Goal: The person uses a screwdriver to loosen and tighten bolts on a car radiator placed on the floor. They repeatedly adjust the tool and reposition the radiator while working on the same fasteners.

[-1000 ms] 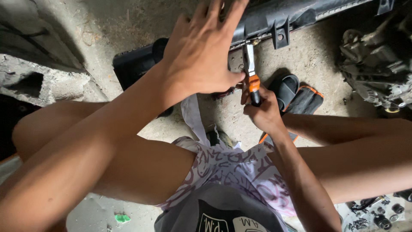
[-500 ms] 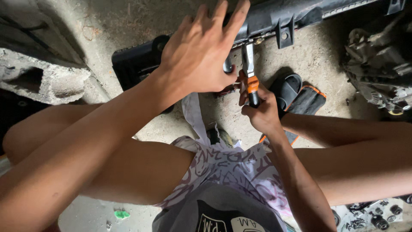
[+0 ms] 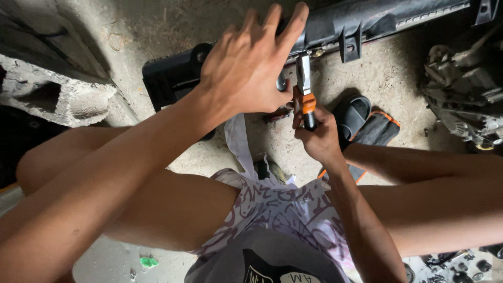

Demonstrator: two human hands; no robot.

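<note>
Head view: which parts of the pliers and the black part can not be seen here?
- Pliers: the tip meets the black part; what it bites is too small to tell.
- Pliers handles: covered by the right hand.
- Black part: the left hand hides its middle; the top edge cuts it off.

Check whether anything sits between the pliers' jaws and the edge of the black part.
Nothing visible does. The right hand holds the pliers with the tip at the black part's lower edge. The left hand rests beside it, covering the part further left.
</note>
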